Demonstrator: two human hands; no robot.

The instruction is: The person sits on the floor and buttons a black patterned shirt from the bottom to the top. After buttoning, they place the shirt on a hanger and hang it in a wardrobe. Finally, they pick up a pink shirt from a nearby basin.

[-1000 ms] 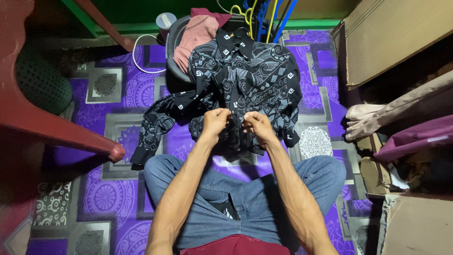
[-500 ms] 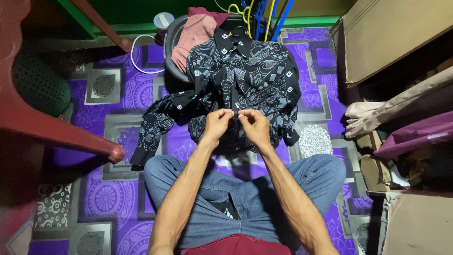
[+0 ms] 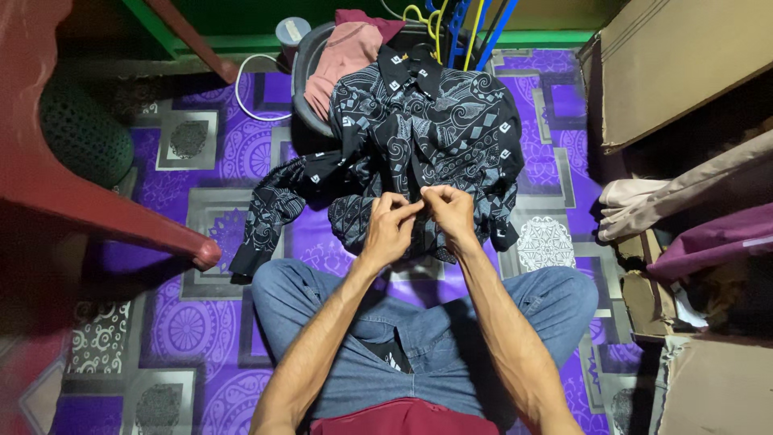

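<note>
A black shirt [image 3: 451, 133] with a grey-white pattern lies spread on the purple floor mat [image 3: 201, 322] in front of my crossed legs in blue jeans. Its collar points away from me and one sleeve [image 3: 270, 213] trails off to the left. My left hand [image 3: 389, 228] and my right hand [image 3: 449, 213] meet at the shirt's front opening near the lower hem. Each pinches an edge of the placket between thumb and fingers, and the fingertips almost touch.
A red plastic chair [image 3: 72, 193] stands at the left. A dark basin [image 3: 310, 76] with pink cloth [image 3: 346, 52] sits behind the shirt, with coloured hangers [image 3: 455, 24] beside it. Cardboard boxes [image 3: 676, 72] and folded beige and maroon cloth [image 3: 692, 209] line the right side.
My hands have come closer together and slid slightly down the shirt's front opening. The view has shifted a little to the left, so everything sits further right.
</note>
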